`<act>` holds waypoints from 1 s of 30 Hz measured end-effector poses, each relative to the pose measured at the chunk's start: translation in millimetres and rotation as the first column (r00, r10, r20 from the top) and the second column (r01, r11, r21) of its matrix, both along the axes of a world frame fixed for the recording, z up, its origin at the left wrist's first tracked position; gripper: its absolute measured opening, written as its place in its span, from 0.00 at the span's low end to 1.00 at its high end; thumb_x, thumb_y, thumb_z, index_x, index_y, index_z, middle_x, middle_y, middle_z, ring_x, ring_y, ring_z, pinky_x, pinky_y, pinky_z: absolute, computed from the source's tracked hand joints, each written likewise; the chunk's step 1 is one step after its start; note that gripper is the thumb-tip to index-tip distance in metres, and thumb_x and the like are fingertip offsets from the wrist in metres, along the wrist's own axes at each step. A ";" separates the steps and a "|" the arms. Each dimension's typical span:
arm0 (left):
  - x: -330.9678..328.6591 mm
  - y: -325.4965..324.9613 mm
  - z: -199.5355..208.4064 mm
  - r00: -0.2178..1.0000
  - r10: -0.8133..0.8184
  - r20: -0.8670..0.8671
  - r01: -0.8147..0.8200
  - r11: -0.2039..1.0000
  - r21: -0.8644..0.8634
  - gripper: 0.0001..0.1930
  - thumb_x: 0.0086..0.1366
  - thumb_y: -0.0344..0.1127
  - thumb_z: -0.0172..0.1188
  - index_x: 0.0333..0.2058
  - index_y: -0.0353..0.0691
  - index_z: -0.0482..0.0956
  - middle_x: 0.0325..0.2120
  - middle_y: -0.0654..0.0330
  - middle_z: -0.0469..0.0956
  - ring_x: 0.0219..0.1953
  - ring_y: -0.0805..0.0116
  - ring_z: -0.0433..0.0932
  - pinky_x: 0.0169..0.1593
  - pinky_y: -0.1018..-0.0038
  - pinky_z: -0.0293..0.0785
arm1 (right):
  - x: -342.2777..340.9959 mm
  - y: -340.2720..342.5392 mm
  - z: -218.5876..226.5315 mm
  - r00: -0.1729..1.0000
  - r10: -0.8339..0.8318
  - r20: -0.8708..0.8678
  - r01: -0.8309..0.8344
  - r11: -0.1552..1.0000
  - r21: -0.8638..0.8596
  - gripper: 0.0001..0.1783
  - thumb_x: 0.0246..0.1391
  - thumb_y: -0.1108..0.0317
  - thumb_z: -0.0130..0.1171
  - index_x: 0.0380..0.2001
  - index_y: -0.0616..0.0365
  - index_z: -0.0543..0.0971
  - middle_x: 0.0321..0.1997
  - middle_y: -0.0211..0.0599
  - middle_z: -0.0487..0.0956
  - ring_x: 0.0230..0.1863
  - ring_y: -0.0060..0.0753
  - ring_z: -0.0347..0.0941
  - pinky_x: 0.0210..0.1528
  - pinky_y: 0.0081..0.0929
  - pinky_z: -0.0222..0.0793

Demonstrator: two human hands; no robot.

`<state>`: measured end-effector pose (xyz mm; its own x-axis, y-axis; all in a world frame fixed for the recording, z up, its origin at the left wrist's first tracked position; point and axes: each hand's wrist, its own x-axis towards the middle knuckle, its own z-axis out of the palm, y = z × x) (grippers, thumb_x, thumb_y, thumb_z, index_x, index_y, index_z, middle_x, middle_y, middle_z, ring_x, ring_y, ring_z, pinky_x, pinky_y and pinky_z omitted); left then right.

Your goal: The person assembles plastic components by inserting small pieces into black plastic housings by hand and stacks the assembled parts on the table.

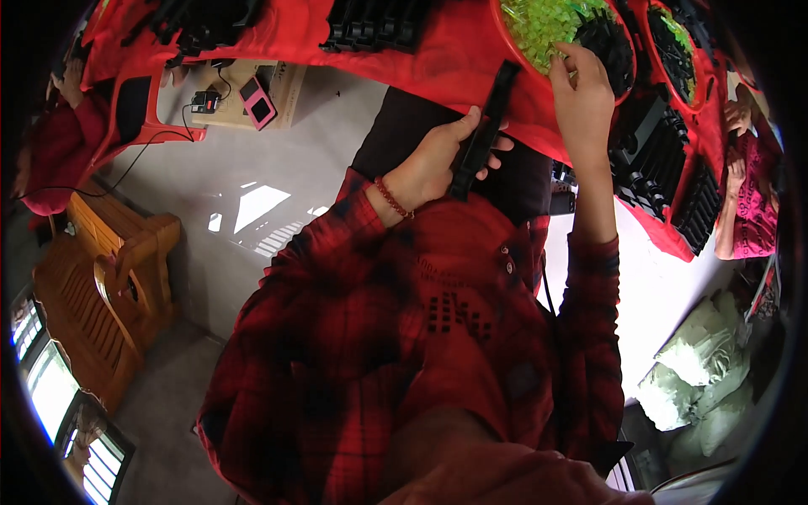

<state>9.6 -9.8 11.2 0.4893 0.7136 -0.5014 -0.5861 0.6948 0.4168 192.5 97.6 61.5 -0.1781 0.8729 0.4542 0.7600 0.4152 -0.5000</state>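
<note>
A long, narrow black plastic part [488, 126] slants up over my lap, with my left hand [433, 160] closed round its middle, thumb on top and fingertips showing past the far side. My right hand [584, 105] reaches over a round red basin [507, 38] on the table. Its thumb and index finger are bent together at the small translucent yellow-green pieces [532, 29]; what lies between the fingertips is too small to make out. Small black pieces [608, 46] fill the right side of that basin, partly behind my right hand.
The table wears a red cover [454, 50]. Black parts [374, 23] lie at the far middle, and stacked black parts [652, 156] at the right. Beyond stands a second red basin [677, 59]. Other people sit left and right. A wooden bench [93, 295] stands at left.
</note>
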 end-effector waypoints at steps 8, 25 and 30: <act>3.1 -1.6 -10.1 1.000 0.025 0.019 -0.026 0.999 0.024 0.27 0.78 0.52 0.36 0.60 0.37 0.70 0.50 0.53 0.79 0.39 0.66 0.78 0.42 0.71 0.75 | -17.2 -59.9 1.1 0.863 -0.040 -0.503 -0.248 0.834 -0.492 0.10 0.60 0.72 0.62 0.44 0.61 0.80 0.35 0.29 0.81 0.23 0.10 0.65 0.26 0.16 0.66; 5.9 -0.4 -9.3 0.992 0.117 0.038 -0.112 0.989 -0.100 0.20 0.76 0.49 0.46 0.51 0.40 0.75 0.44 0.56 0.80 0.46 0.58 0.80 0.48 0.65 0.78 | -24.1 -71.2 -20.0 0.967 0.065 -0.246 -0.153 0.921 -0.357 0.07 0.54 0.68 0.65 0.38 0.51 0.82 0.33 0.30 0.81 0.30 0.31 0.74 0.48 0.31 0.56; 5.7 -1.3 -13.2 0.992 0.122 0.022 -0.119 0.989 -0.087 0.19 0.76 0.49 0.47 0.51 0.40 0.76 0.44 0.58 0.80 0.45 0.61 0.80 0.49 0.63 0.79 | -22.8 -71.6 -21.7 0.981 0.129 -0.147 -0.163 0.955 -0.248 0.06 0.52 0.67 0.66 0.35 0.50 0.83 0.33 0.27 0.79 0.33 0.29 0.73 0.49 0.31 0.54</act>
